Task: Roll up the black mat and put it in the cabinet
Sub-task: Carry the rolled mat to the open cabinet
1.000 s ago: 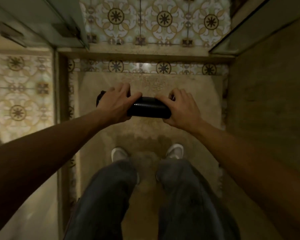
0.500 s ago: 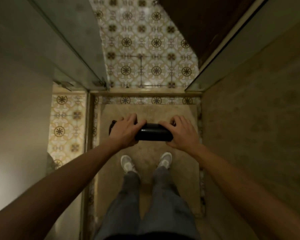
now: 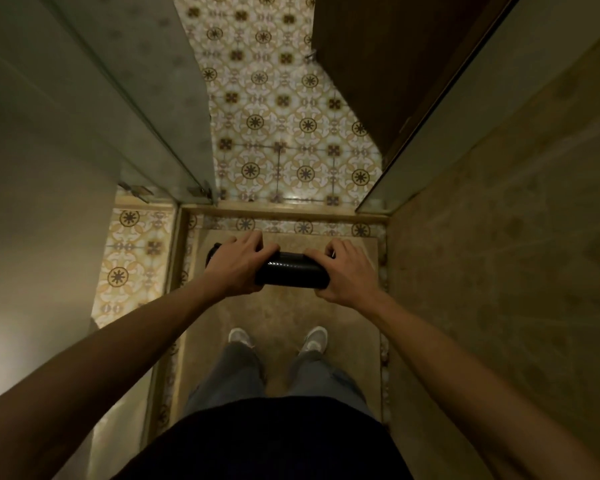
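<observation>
The black mat (image 3: 291, 273) is rolled into a tight tube and held level in front of me, well above the floor. My left hand (image 3: 238, 265) wraps its left part, with the tube's left end poking out past the fingers. My right hand (image 3: 343, 271) grips the right end. Only the glossy middle of the roll shows between the two hands. No cabinet can be identified with certainty; a dark wooden panel (image 3: 368, 64) stands ahead on the right.
I stand on a beige stone floor (image 3: 284, 313) with my shoes (image 3: 239, 336) below the roll. A raised threshold (image 3: 284, 206) leads to patterned tiles (image 3: 281, 133). A glass panel (image 3: 146, 109) flanks the left, a glass edge and stone wall (image 3: 516, 220) the right.
The view has risen and tilted forward: my feet and the floor look farther away and more patterned tile shows ahead. Both hands keep the same grip on the rolled mat.
</observation>
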